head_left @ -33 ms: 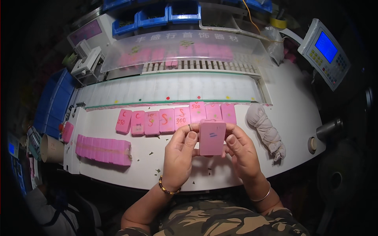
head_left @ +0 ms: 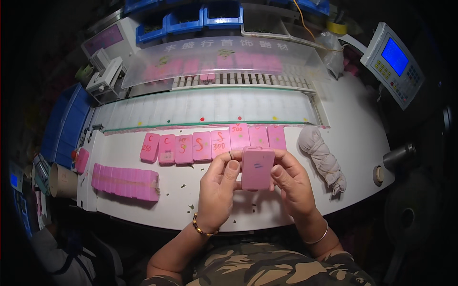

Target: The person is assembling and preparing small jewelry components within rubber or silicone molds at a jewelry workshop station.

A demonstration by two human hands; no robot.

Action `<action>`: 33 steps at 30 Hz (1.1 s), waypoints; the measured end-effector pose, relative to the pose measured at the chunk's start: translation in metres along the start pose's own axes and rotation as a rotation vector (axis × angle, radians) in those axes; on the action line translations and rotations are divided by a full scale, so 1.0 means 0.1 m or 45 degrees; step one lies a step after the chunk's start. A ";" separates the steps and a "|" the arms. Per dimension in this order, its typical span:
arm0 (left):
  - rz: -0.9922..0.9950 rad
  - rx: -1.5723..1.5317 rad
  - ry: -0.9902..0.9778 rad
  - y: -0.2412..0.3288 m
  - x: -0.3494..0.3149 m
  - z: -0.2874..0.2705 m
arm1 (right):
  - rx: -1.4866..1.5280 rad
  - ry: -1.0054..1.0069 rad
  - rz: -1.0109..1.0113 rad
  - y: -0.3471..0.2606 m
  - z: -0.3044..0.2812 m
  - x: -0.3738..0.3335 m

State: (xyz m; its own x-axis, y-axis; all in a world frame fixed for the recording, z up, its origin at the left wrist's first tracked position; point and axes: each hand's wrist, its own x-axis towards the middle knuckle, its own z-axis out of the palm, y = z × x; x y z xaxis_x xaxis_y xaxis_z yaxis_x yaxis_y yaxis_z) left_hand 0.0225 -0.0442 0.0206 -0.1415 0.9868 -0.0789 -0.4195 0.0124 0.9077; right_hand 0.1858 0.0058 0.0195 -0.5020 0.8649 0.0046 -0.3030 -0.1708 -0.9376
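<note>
A pink rubber mold, a rounded rectangular block with small blue marks on its face, is held upright above the white table. My left hand grips its left edge, thumb in front and fingers behind. On the opposite edge, my right hand holds it the same way, with some fingers hidden behind the block. Just beyond my hands lies a row of similar pink molds with red and other handwritten marks. To the left, a stack of pink molds lies on its side, pressed together.
Behind the row runs a white conveyor with coloured dots, then rollers under a clear cover. A rolled cloth lies at right, near a control panel. Blue bins stand at the back. Small green scraps dot the table.
The mold in my hands has tilted and turned slightly. The coloured dots on the conveyor have shifted a little to the left. My hands stay almost in place.
</note>
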 end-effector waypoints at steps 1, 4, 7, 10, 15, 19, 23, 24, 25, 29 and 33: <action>0.001 0.002 -0.001 -0.02 -0.01 0.00 | 0.001 0.000 -0.002 0.00 0.01 0.00; 0.295 0.266 -0.036 -0.11 -0.03 -0.01 | -0.121 0.070 -0.086 0.00 0.04 0.01; 0.625 0.637 -0.068 -0.09 -0.03 -0.01 | -0.378 0.043 -0.285 0.01 -0.02 0.01; 0.668 0.628 -0.205 -0.05 -0.04 -0.06 | -0.500 -0.072 -0.394 -0.03 -0.12 0.02; 0.527 0.367 -0.210 -0.08 -0.05 -0.04 | -0.466 -0.141 -0.437 -0.04 -0.10 0.04; 0.745 0.757 -0.139 0.02 0.03 -0.06 | -0.620 0.023 -0.495 -0.04 -0.04 0.04; 0.683 0.748 -0.176 0.14 0.07 -0.18 | -0.987 0.127 -0.703 -0.13 -0.07 0.08; 0.685 0.748 -0.176 0.19 0.07 -0.16 | -1.075 0.139 -0.779 -0.15 -0.09 0.09; 0.658 0.915 -0.249 0.24 0.08 -0.14 | -1.105 0.126 -0.797 -0.15 -0.10 0.10; 0.642 1.268 -0.406 0.39 0.09 -0.07 | -1.143 0.012 -0.837 -0.18 -0.12 0.08; 0.424 1.110 -0.594 0.39 0.14 -0.18 | -0.696 -0.163 -0.627 -0.16 -0.13 0.03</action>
State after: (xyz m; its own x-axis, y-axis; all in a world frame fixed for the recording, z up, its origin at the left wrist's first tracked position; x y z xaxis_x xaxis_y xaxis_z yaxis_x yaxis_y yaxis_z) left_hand -0.0118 -0.0330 0.0476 0.3072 0.9237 0.2290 0.3960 -0.3429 0.8518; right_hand 0.1996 0.0169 0.0296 -0.5130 0.7130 0.4780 -0.0879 0.5103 -0.8555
